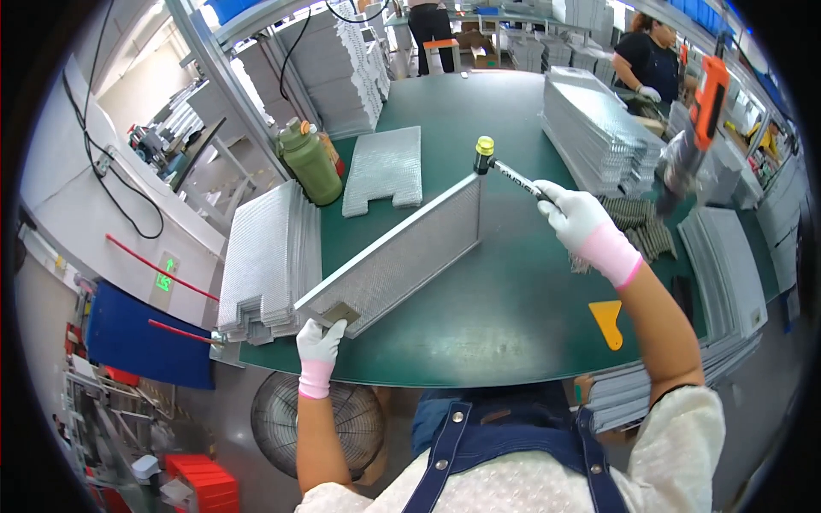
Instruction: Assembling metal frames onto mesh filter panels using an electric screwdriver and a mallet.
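Your left hand (321,344) pinches the seven-o'clock end of a framed mesh panel (406,256) at centre worktop (487,342); your right hand (578,222) grips a mallet (516,178) near its one-o'clock corner. Tapping seems unfinished; nine-o'clock mesh stack (267,256) looks untouched.

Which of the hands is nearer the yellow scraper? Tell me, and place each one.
Right. The right hand, gripping the hammer, is beyond the yellow scraper and slightly left; the left hand, holding the metal panel by its near corner, is much farther left.
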`<state>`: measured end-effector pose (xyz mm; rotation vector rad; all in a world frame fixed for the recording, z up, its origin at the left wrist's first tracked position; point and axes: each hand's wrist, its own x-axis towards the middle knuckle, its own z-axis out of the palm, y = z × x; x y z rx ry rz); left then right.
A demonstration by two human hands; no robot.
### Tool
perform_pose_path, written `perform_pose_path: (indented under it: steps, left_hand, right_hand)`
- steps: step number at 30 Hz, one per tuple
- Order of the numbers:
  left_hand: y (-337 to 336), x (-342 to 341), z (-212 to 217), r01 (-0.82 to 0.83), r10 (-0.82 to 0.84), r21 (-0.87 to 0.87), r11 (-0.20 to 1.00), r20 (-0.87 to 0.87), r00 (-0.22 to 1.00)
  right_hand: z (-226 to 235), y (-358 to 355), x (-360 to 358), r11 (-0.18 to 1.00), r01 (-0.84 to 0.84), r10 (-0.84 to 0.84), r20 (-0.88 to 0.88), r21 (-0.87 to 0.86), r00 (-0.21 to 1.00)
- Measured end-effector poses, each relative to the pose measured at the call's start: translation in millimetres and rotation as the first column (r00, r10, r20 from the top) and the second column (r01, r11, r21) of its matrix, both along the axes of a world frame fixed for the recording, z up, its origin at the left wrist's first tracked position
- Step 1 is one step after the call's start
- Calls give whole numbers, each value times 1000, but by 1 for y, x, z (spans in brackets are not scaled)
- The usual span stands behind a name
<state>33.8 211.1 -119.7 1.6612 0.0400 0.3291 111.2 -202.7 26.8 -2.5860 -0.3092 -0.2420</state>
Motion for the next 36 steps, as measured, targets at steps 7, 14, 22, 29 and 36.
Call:
perform_pose_path:
  steps: [7, 14, 22, 29, 36]
  left_hand:
    - [-2, -9, -3, -48, 47, 54, 997, 17, 999]
    - [-76, -85, 8, -169, -410, 825, 540, 433, 803]
    - [-107, -106, -16, 111, -292, 615, 781, 202, 935]
    - [-72, -123, -43, -118, 133, 200, 973, -66, 989]
    - [-48, -130, -56, -265, 273, 66, 962, -241, 931]
  right_hand:
    - [-13, 0, -3, 1000, 11, -12, 31, 28, 999]
    - [-45, -29, -49, 930, 153, -173, 29, 335, 985]
    - [-139, -42, -42, 953, 248, -240, -68, 173, 968]
    - [-152, -28, -39, 984, 159, -168, -125, -82, 978]
    - [-160, -24, -38, 987, 146, -152, -96, -70, 984]
